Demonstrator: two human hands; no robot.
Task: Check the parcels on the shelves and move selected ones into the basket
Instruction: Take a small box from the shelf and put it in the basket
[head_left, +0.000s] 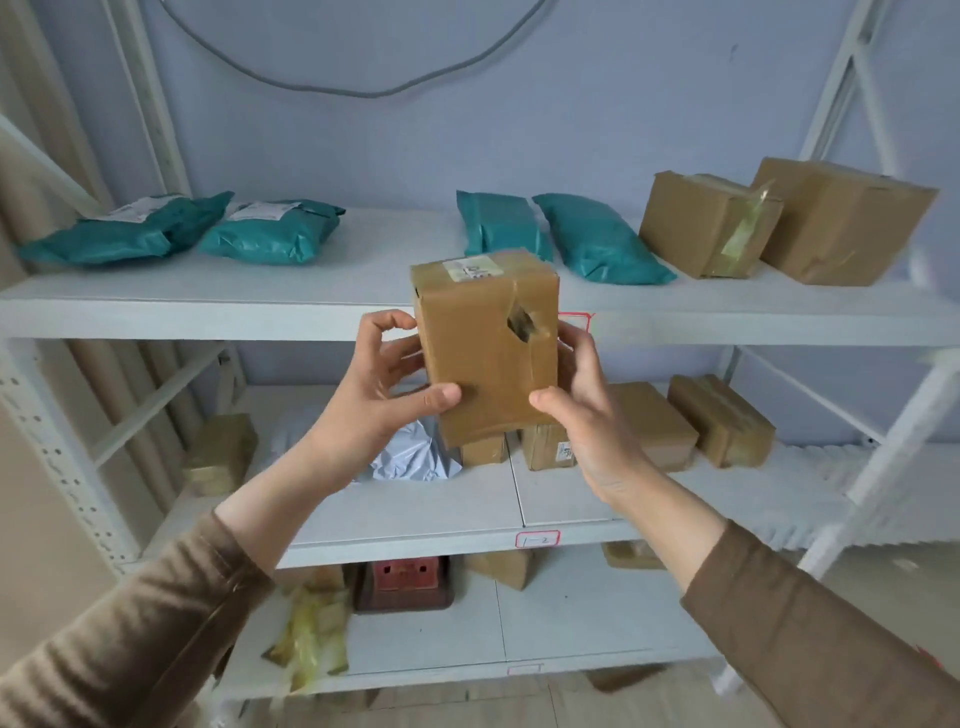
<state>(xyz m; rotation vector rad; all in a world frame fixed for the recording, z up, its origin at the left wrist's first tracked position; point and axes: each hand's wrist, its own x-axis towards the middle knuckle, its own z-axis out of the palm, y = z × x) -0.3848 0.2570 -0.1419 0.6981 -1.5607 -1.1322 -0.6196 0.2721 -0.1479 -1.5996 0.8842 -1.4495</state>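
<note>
White metal shelving (322, 322) against a pale blue-grey wall (571, 104), a grey cable (358, 93) looping across that wall near the top. Diagonal braces at the far left and far right of the frame.

Top shelf, left to right: two teal mailer bags with white labels (124, 231) (272, 231), then two more teal bags (501, 226) (597, 239) lying side by side, then two taped cardboard boxes (706, 223) (836, 223) touching at the far right.

Middle shelf: a small taped parcel (221, 452) at the left, a crumpled white plastic bag (415, 457) near the centre, brown boxes (727, 421) to the right. A red-bordered tag marked "1-2" (537, 539) on that shelf's front edge.

Held up in front of the top shelf's edge, well clear of every board: a brown tape-wrapped box (483, 353), upright, white sticker on its upper face, a torn gash in the tape on its right side. Left hand (387, 384) curled round the box's left edge, thumb pressed on the near face low down. Right hand (576, 395) gripping the right edge, thumb likewise on the near face. Brown knit sleeves (810, 623) on both forearms.

Hard to make out: sticker text illegible; a second red-bordered tag mostly hidden behind the held box and right hand. Boxes behind the held one on the middle shelf partly covered. Lowest shelf blurred, with a reddish-brown item (405, 582), crumpled yellowish tape (306, 639) and box fragments. No basket in view.
</note>
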